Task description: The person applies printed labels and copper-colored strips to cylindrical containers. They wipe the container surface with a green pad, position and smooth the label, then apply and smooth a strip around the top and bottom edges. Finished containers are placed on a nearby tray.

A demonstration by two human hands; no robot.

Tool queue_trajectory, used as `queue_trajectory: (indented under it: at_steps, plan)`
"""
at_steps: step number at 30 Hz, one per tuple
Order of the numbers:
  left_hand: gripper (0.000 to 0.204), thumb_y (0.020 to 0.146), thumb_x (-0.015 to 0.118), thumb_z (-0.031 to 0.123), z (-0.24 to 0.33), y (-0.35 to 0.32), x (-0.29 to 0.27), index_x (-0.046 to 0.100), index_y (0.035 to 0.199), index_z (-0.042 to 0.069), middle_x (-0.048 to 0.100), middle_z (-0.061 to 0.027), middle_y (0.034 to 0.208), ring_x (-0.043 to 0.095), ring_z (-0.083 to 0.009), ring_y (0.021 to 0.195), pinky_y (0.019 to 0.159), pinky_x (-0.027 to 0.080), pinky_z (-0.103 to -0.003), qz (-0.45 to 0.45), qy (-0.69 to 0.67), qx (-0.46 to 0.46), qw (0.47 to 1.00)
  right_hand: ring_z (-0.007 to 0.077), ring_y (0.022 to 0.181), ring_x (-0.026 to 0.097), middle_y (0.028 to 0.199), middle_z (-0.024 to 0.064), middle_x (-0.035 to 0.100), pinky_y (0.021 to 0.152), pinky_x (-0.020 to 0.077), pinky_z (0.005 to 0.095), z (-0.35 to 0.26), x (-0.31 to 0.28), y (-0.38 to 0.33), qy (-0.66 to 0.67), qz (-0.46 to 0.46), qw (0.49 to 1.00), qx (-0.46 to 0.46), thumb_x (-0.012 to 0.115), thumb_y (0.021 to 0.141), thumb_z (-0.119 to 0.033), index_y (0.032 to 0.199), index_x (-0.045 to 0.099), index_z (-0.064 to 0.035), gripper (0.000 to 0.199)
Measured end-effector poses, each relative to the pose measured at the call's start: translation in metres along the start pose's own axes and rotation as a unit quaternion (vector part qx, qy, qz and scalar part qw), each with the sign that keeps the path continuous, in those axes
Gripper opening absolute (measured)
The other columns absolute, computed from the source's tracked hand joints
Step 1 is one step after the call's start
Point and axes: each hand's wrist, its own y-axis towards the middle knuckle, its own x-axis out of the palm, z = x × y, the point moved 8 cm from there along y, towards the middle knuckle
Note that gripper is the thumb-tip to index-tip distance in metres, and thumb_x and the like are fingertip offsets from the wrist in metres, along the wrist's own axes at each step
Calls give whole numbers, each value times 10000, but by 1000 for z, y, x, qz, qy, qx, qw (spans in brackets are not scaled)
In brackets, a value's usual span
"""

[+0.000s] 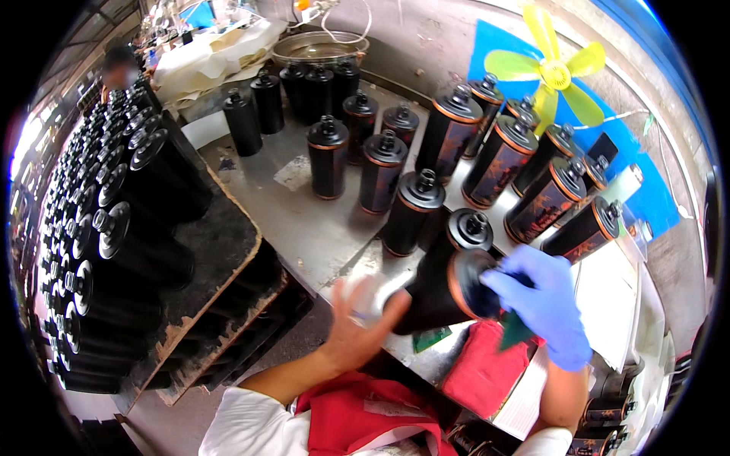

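1. I see one black canister (433, 292) held tilted over the near edge of the metal table (304, 220). Its long axis runs from lower left to upper right, with the orange-rimmed end face turned toward the right.
2. My left hand (357, 323) is bare and sits at the canister's lower left end, fingers spread and curled around the body. It looks blurred, so I judge it a loose cradling grip rather than a tight one.
3. My right hand (544, 300), in a blue glove, is pressed against the end face with the fingers bent. A dark green pad (513, 330) shows beneath the palm; I cannot tell how firmly it is pinched. The right hand is the nearer one to the face, the left to the body.
4. Just beyond the held canister, about seventeen more stand upright on the table: roughly eleven plain black ones (328, 156) toward the left and six with orange patterned sides (498, 159) toward the right.
5. A red cloth (483, 372) lies under the hands.
6. To the left, wooden trays (213, 251) carry many canisters laid flat, too many to count.
7. One yellow fan (551, 72) hangs at upper right.
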Motion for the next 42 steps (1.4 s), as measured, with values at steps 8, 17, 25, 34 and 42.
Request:
queue_trajectory:
  at_steps: [8,17,25,34,42]
  plan:
    - [266,690,706,-36,-96,2,-125,656,949,-2,650,-116,780,636,-264,668,634,508,-304,211,40,-106,971,336,674,624,727,172,632,618,494,377,-66,124,130,-105,49,979,-165,679,772,-246,803,641,-36,215]
    - [405,834,632,84,-127,2,-288,516,1209,-17,539,-165,1216,456,-344,1174,968,364,-393,432,318,-254,805,336,764,642,861,152,660,662,508,419,-63,163,142,-186,51,951,-240,593,827,-271,1065,573,-101,293]
    - [183,825,625,34,-132,5,-285,675,999,61,670,-106,964,617,-264,888,811,464,-345,345,291,-181,874,316,676,626,783,138,633,569,497,417,-67,125,55,-142,63,953,-259,563,848,-257,1056,544,-102,260]
    - [233,820,641,52,-27,36,-205,585,1032,-25,583,-191,963,574,-293,897,795,464,-364,248,-245,57,935,253,696,638,827,126,655,645,503,338,78,16,-110,14,78,995,56,599,843,-279,1078,610,-104,294]
    - [308,617,745,-79,138,133,-22,650,906,-32,659,-127,875,638,-238,832,752,497,-309,-145,-633,39,760,95,648,556,794,54,642,608,469,234,224,-90,-276,17,389,884,259,666,804,-123,991,670,-51,201]
